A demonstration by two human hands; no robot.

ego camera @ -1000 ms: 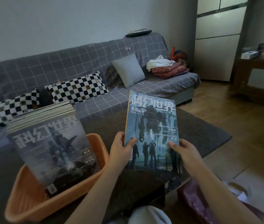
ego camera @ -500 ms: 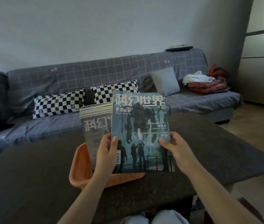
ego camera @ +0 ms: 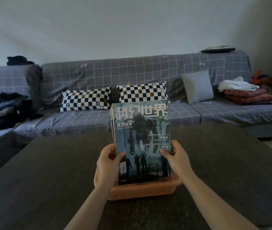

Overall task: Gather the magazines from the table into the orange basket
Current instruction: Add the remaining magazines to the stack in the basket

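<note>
A blue-green magazine (ego camera: 141, 130) with a robot on its cover stands upright in the orange basket (ego camera: 142, 190), its bottom edge inside the rim. Behind it, only the left edges of several more upright magazines (ego camera: 111, 120) show. My left hand (ego camera: 108, 165) grips the front magazine's left edge, thumb on the cover. My right hand (ego camera: 176, 156) grips its right edge. The basket sits on the dark table (ego camera: 48, 180) straight ahead of me.
Behind the table runs a grey checked sofa (ego camera: 132, 73) with two black-and-white checked cushions (ego camera: 86, 100), a grey cushion (ego camera: 196, 86), folded blankets (ego camera: 248, 95) at the right and dark clothes (ego camera: 5, 107) at the left.
My view has swung left so the basket is now centred. Both hands have carried the magazine over to the basket and lowered it in front of the upright stack.
</note>
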